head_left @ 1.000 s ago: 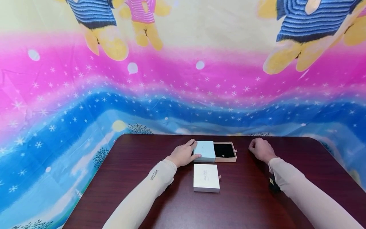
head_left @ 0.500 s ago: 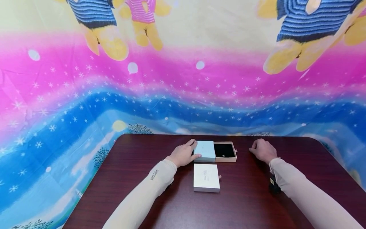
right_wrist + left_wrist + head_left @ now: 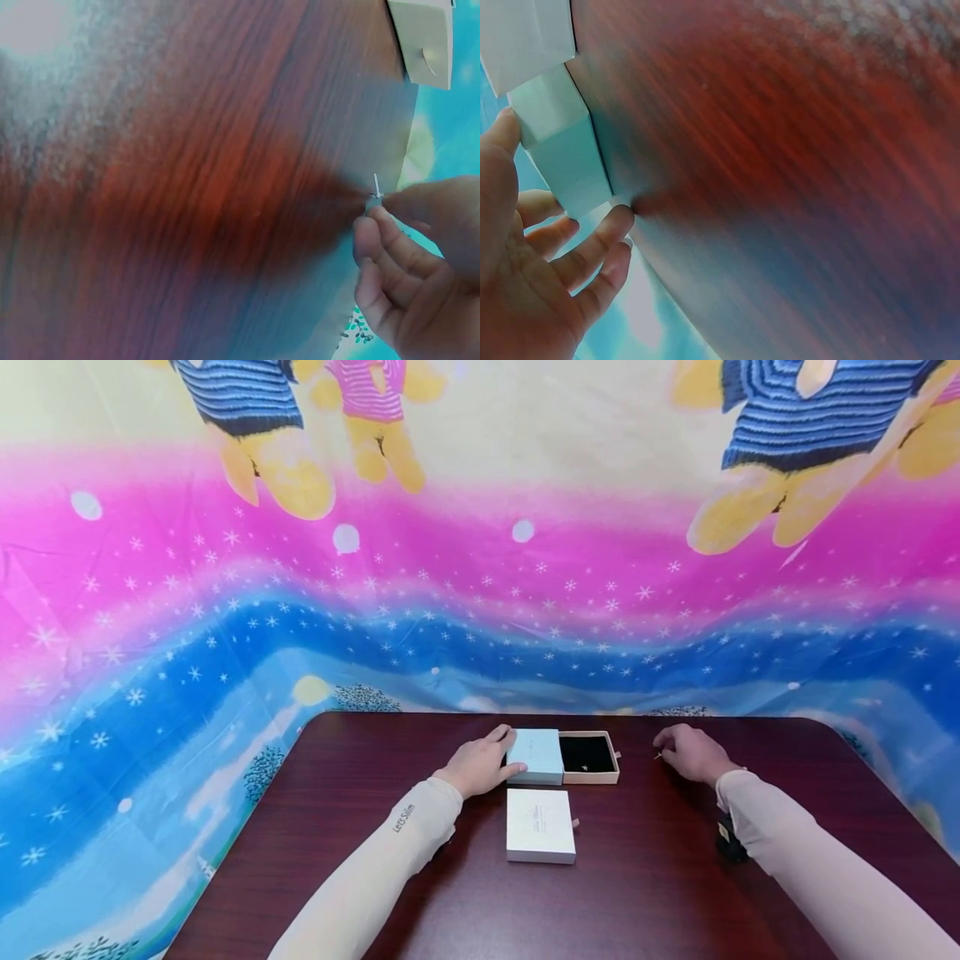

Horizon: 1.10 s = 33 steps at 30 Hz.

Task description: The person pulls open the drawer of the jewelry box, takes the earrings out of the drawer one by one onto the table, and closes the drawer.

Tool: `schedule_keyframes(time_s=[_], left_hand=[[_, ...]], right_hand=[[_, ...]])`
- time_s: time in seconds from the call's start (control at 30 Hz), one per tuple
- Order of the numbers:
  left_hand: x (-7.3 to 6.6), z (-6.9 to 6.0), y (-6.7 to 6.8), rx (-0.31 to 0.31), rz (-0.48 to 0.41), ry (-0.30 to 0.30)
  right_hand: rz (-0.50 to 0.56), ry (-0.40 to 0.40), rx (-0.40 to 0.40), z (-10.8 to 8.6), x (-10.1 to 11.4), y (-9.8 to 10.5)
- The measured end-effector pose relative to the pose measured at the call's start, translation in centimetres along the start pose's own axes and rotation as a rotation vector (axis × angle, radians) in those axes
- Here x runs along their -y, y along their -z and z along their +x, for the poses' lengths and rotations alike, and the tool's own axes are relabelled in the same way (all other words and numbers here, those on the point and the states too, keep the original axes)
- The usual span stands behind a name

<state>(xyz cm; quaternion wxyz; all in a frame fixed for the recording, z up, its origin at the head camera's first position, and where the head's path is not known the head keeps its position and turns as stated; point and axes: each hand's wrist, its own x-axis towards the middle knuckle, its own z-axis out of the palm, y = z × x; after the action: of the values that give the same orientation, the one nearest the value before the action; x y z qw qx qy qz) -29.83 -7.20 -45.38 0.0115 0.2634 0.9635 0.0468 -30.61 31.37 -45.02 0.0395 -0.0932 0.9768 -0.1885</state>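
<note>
My left hand holds the light blue sleeve of a small jewelry box by its left end, thumb on one side and fingers on the other. Its drawer is pulled out to the right, showing a black pad with a tiny star-shaped piece on it. Right of the drawer, just above the table, my right hand pinches a small silvery earring between thumb and fingertips. The thin post sticks out; the rest is mostly hidden by the fingers.
A white box with a small pull tab lies in front of the blue one. All rest on a dark reddish wooden table. A patterned cloth hangs behind the table's back edge.
My right hand has shifted slightly to the right and turned, so the earring now shows at its fingertips. The left hand and both boxes stay where they were.
</note>
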Motion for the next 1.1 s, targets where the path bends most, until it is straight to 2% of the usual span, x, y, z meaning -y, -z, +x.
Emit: schedule_keyframes(time_s=[0.13, 0.7, 1.1], left_hand=[[-0.1, 0.0, 0.0, -0.003, -0.004, 0.003], [0.0, 0.1, -0.2, -0.004, -0.011, 0.006], [0.1, 0.1, -0.1, -0.004, -0.008, -0.005]], right_hand=[[0.0, 0.027, 0.028, -0.1, -0.1, 0.1], [-0.008, 0.016, 0.009, -0.4, -0.1, 0.3], [0.016, 0.019, -0.053, -0.4, 0.3, 1.8]])
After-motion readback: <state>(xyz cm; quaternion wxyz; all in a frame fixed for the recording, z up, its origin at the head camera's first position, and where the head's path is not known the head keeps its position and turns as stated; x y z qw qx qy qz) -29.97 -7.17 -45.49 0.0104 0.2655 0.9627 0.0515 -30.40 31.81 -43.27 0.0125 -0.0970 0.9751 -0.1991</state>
